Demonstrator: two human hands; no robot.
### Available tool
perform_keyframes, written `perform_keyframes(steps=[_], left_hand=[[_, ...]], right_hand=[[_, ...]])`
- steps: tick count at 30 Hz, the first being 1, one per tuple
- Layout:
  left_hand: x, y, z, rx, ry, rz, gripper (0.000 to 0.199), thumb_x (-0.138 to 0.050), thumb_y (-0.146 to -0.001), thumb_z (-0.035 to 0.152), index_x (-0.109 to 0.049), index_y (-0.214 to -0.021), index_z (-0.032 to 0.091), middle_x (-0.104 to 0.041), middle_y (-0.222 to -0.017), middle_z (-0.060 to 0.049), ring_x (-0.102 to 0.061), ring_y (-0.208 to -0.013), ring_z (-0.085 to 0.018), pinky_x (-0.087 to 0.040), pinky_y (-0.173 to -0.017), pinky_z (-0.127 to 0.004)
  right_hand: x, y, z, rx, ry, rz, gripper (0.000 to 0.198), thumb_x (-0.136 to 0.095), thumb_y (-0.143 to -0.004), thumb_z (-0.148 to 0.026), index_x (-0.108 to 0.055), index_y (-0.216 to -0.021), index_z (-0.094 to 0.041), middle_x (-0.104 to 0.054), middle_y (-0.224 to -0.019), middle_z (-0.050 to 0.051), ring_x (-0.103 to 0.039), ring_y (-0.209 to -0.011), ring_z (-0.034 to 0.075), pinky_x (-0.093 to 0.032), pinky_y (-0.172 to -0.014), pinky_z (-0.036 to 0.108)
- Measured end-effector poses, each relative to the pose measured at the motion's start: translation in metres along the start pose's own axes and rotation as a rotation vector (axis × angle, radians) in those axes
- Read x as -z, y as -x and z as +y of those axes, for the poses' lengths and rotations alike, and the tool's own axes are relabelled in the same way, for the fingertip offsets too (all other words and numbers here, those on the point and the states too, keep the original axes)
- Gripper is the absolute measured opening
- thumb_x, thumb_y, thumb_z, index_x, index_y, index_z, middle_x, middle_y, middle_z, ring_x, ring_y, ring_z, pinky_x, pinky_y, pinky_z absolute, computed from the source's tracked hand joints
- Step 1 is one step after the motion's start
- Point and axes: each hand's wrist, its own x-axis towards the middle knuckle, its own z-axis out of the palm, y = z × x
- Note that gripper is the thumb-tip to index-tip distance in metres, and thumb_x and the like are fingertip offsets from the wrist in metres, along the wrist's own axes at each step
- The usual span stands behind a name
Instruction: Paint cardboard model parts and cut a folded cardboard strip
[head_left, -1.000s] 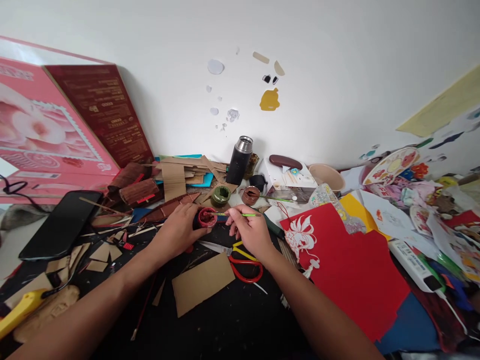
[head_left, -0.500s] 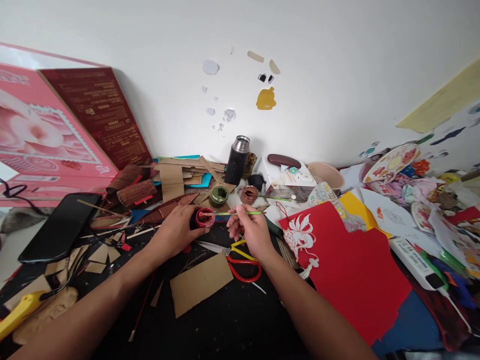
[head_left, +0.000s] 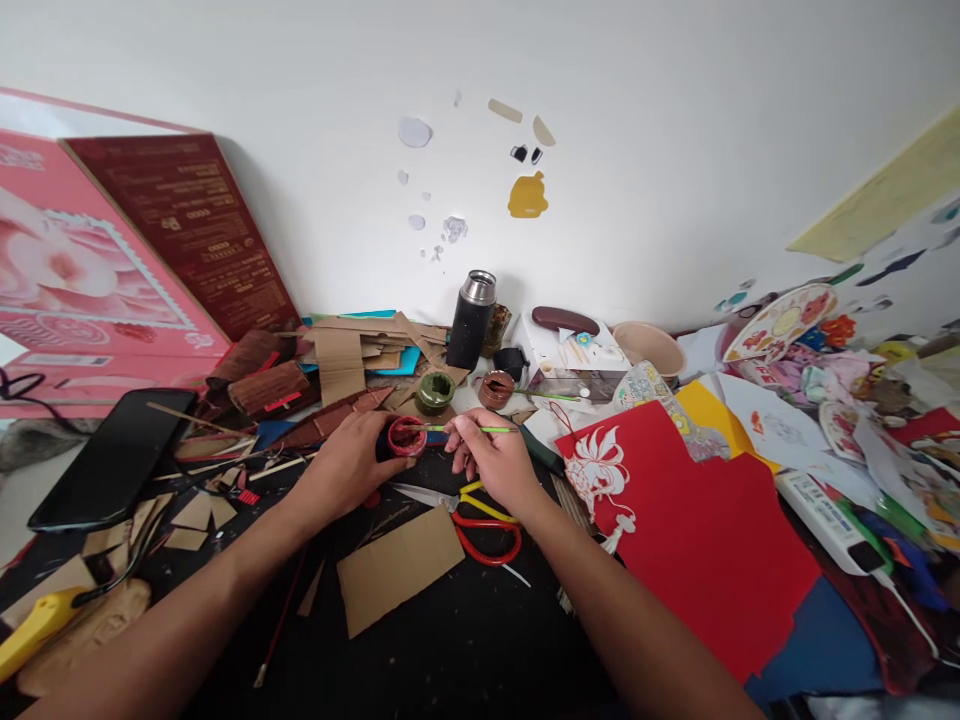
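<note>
My left hand (head_left: 352, 460) is closed around the side of a small jar of red paint (head_left: 407, 440), its mouth facing up towards me. Between the thumb and fingers of my right hand (head_left: 486, 455) is a thin green-handled paintbrush (head_left: 495, 430), held nearly level, its tip inside the red jar's mouth. Just behind stand an open jar of green paint (head_left: 435, 393) and an open jar of brown paint (head_left: 496, 390). Below my hands lie scissors (head_left: 487, 525) with red and yellow handles, partly over a rectangular piece of cardboard (head_left: 400, 570).
A black flask (head_left: 472, 322) stands open near the wall, beside stacked cardboard strips (head_left: 341, 362). A phone (head_left: 112, 460) and cardboard scraps lie at left, below a pink box (head_left: 97, 250). Red paper (head_left: 697, 540) and a white power strip (head_left: 829, 525) are at right.
The brush has shifted slightly left and its tip sits deeper in the red paint jar. My right hand moved left with it. The whole view has shifted a little.
</note>
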Motion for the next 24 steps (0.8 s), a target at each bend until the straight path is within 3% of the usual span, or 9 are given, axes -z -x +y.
perform_keyframes(steps=[24], left_hand=[[-0.002, 0.002, -0.002, -0.029, -0.025, 0.004, 0.040, -0.075, -0.083, 0.046, -0.067, -0.113, 0.021, -0.076, -0.117, -0.016, -0.069, -0.115, -0.038, -0.055, -0.102, -0.051]], right_hand=[[0.000, -0.006, -0.011, -0.018, -0.083, 0.079, 0.051, -0.070, -0.090, -0.070, -0.070, -0.093, -0.019, -0.067, -0.066, -0.002, -0.062, -0.045, 0.011, -0.042, -0.037, 0.017]])
